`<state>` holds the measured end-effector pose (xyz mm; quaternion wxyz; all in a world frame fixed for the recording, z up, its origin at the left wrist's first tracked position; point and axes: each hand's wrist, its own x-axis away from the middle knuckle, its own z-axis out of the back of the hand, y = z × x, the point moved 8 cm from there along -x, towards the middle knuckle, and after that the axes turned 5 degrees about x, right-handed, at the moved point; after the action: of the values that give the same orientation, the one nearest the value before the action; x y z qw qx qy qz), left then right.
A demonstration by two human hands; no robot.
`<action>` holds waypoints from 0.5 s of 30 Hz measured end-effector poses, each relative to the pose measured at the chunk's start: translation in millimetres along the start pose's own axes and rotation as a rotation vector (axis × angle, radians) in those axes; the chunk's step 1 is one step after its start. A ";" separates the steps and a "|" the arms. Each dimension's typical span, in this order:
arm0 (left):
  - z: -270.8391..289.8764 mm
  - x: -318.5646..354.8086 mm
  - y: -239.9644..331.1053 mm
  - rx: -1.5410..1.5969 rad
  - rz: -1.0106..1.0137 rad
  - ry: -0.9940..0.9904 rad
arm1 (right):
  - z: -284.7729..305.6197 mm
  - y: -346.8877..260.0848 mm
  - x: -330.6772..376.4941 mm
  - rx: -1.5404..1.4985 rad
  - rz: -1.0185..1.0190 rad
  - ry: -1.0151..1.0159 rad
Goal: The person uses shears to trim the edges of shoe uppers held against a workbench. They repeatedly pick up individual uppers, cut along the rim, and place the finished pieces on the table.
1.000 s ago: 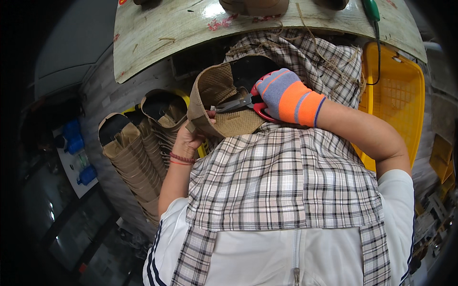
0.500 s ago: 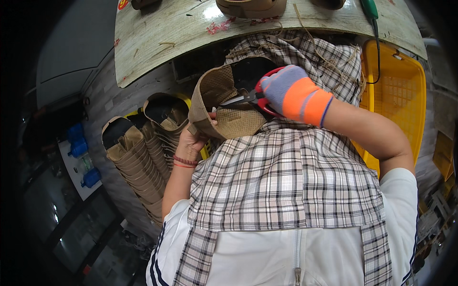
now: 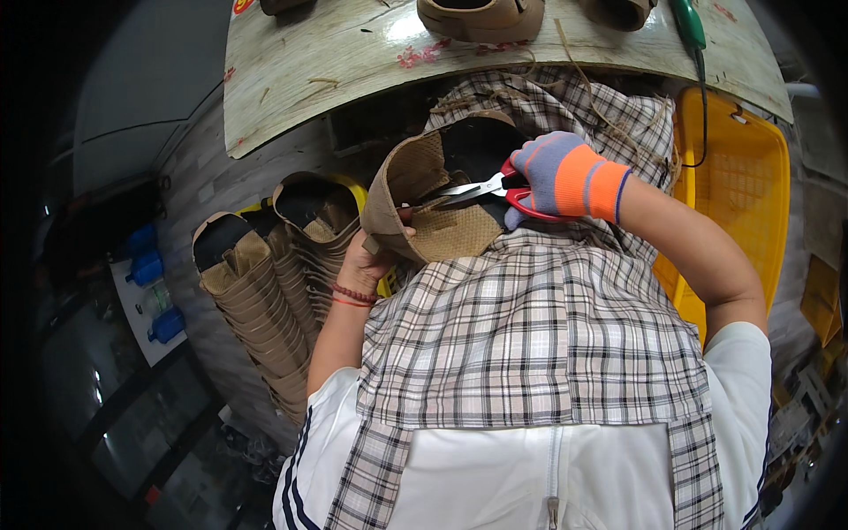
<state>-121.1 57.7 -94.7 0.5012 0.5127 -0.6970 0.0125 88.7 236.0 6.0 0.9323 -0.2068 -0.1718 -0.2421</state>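
Observation:
My bare left hand (image 3: 363,261) grips the left side of a tan shoe upper (image 3: 395,187) with black lining, held tilted above my lap with its opening showing. Some of its fingers reach inside the rim, partly hidden. Red-handled scissors (image 3: 484,190) are in my right hand (image 3: 570,179), which wears a grey and orange knit glove. Their metal blades reach into the upper's opening, a little apart, close to the textured tan inner flap. Whether the blades touch the material I cannot tell.
Stacked tan uppers (image 3: 256,305) stand at my left by a yellow crate edge. A yellow basket (image 3: 773,203) sits at my right. The wooden table (image 3: 300,97) ahead bears more tan shoe pieces (image 3: 481,22) and a green corded tool (image 3: 691,26). Scrap strips (image 3: 609,119) lie on my checked apron.
My right hand has drawn back slightly to the right with the scissors, and more of their blades shows. The left hand keeps its hold on the shoe upper.

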 end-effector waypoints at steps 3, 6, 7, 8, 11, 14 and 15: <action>1.7 -1.4 -1.8 0.046 0.027 -0.056 | 3.2 -8.7 -6.6 -0.020 0.003 -0.063; 8.6 -8.6 -8.9 0.078 0.079 -0.057 | 3.4 -14.7 -10.9 -0.027 0.014 -0.093; 8.2 -9.1 -8.5 0.076 0.077 -0.060 | 2.9 -15.3 -12.2 -0.028 0.015 -0.096; 7.4 -9.3 -8.3 0.074 0.075 -0.063 | 4.2 -17.0 -12.9 -0.034 0.026 -0.090; 8.1 -11.2 -9.5 0.078 0.080 -0.083 | 6.0 -23.0 -15.4 -0.042 0.047 -0.092; 14.3 -14.2 -12.0 0.105 0.065 -0.093 | 3.4 -26.4 -19.7 -0.039 0.050 -0.110; 16.4 -14.9 -11.9 0.117 0.056 -0.094 | 1.8 -26.4 -21.4 -0.041 0.050 -0.102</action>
<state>-124.1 53.8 -119.4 0.4369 0.5213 -0.7318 0.0432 56.9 224.0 6.6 0.9236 -0.2424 -0.2089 -0.2113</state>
